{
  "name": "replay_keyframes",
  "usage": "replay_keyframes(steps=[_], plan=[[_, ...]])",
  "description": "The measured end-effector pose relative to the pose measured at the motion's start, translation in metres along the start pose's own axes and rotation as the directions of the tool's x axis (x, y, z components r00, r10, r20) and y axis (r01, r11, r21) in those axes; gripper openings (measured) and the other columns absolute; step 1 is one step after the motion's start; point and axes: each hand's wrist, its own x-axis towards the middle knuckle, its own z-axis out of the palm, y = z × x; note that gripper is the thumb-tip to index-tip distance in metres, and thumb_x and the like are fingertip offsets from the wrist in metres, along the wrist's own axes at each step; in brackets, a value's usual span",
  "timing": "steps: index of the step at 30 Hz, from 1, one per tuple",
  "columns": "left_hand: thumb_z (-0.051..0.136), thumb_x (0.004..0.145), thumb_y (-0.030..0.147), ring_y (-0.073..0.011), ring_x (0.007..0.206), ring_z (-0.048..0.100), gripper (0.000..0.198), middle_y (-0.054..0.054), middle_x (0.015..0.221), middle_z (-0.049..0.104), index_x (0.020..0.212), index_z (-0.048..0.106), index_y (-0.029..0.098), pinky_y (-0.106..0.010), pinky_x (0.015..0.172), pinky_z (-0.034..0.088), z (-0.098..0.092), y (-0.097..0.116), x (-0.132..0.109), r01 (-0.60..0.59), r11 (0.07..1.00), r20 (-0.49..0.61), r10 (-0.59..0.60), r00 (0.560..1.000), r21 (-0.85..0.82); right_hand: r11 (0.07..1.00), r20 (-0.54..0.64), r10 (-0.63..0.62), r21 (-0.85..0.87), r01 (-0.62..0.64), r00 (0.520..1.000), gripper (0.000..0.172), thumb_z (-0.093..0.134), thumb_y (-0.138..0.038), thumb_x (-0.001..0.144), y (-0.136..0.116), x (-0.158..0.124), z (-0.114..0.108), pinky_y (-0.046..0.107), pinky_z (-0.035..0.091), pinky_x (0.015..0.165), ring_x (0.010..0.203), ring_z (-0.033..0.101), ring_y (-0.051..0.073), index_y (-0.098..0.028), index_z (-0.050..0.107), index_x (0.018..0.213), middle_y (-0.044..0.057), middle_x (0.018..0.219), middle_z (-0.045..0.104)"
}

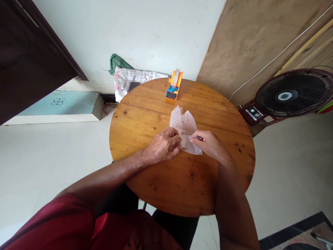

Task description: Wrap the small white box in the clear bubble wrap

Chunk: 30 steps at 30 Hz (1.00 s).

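Small dark object (198, 138), identity unclear

Upper garment: dark red shirt (125, 229), left sleeve (67, 217) short. Lower garment: black legwear (177, 225), below the table's (166, 196) near edge. Left hand (166, 144), right hand (209, 144): bare.

From where I stood, "9001:201" could be made out in dark print (127, 77) on the white sack (120, 95) (a pixelated patch (133, 86) hid part); the red characters (117, 80) there and the fan's label (254, 113) were illegible.
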Motion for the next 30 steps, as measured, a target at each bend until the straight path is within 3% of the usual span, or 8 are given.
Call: replay_keyframes(steps=[5,8,10,13,15,17,20,30], plan=[[0.054,0.093,0.028,-0.0218,0.097,0.061,0.018,-0.011,0.105,0.062,0.095,0.067,0.016,-0.034,0.083,0.055,0.0,0.007,-0.001,0.042,0.999,0.049,-0.043,0.998,0.014,1.0,-0.078,0.027,-0.008,-0.028,0.997,0.022,0.058,-0.038,0.081,0.002,0.0,0.003,0.03,0.036,0.062,0.065,0.052,0.017,-0.022,0.061,0.067,0.0,0.069,0.057],[0.053,0.094,0.03,-0.0212,0.095,0.061,0.02,-0.01,0.106,0.062,0.1,0.068,0.017,-0.033,0.081,0.055,0.001,0.006,-0.001,0.036,0.999,0.056,-0.037,0.998,0.021,1.0,-0.18,-0.012,0.004,0.013,0.984,0.021,0.059,-0.038,0.08,0.003,0.0,0.007,0.035,0.045,0.08,0.094,0.063,0.024,-0.021,0.063,0.068,0.01,0.11,0.064],[0.053,0.094,0.03,-0.0208,0.095,0.061,0.021,-0.01,0.105,0.062,0.101,0.068,0.017,-0.033,0.08,0.055,0.002,0.005,-0.001,0.022,0.999,0.051,-0.023,0.998,0.025,1.0,-0.223,-0.009,0.003,0.01,0.975,0.02,0.06,-0.038,0.079,0.004,-0.001,0.008,0.039,0.044,0.091,0.117,0.059,0.03,-0.02,0.065,0.071,0.014,0.136,0.054],[0.053,0.094,0.03,-0.0202,0.094,0.06,0.021,-0.01,0.105,0.062,0.1,0.069,0.017,-0.032,0.081,0.054,0.001,0.004,-0.001,0.003,0.999,0.039,-0.005,0.999,0.044,1.0,-0.236,0.002,-0.022,-0.008,0.972,0.019,0.058,-0.037,0.08,0.006,-0.003,0.008,0.04,0.042,0.095,0.134,0.047,0.033,-0.02,0.065,0.073,0.016,0.133,0.056],[0.054,0.094,0.03,-0.0201,0.093,0.06,0.02,-0.009,0.104,0.062,0.1,0.069,0.018,-0.033,0.082,0.053,0.0,0.004,0.0,-0.007,0.997,0.034,0.005,0.999,0.072,1.0,-0.19,-0.011,-0.027,0.006,0.982,0.021,0.056,-0.038,0.082,0.008,-0.002,0.007,0.038,0.043,0.089,0.126,0.054,0.031,-0.021,0.063,0.071,0.013,0.114,0.064],[0.054,0.094,0.03,-0.0205,0.093,0.059,0.02,-0.009,0.105,0.062,0.099,0.07,0.018,-0.034,0.083,0.052,-0.001,0.005,0.0,-0.022,0.995,0.039,0.018,0.999,0.093,1.0,-0.101,0.012,-0.02,-0.014,0.995,0.025,0.055,-0.041,0.083,0.01,-0.001,0.006,0.033,0.043,0.074,0.095,0.063,0.025,-0.021,0.06,0.068,0.007,0.087,0.065],[0.055,0.093,0.03,-0.0217,0.098,0.058,0.02,-0.01,0.112,0.062,0.098,0.071,0.018,-0.036,0.086,0.051,-0.001,0.004,0.001,-0.038,0.994,0.037,0.034,0.999,0.098,0.996,-0.015,0.083,-0.009,-0.083,0.996,0.029,0.055,-0.044,0.082,0.01,0.003,0.008,0.029,0.033,0.057,0.06,0.049,0.016,-0.022,0.055,0.064,-0.002,0.061,0.051],[0.055,0.093,0.025,-0.0243,0.103,0.06,0.018,-0.012,0.115,0.067,0.102,0.068,0.017,-0.041,0.093,0.05,0.002,0.0,0.003,-0.081,0.994,0.046,0.077,0.996,0.07,0.996,-0.13,0.087,0.012,-0.087,0.988,0.018,0.062,-0.037,0.074,0.005,0.008,0.015,0.027,0.029,0.054,0.055,0.043,0.013,-0.022,0.055,0.066,-0.003,0.058,0.052]])
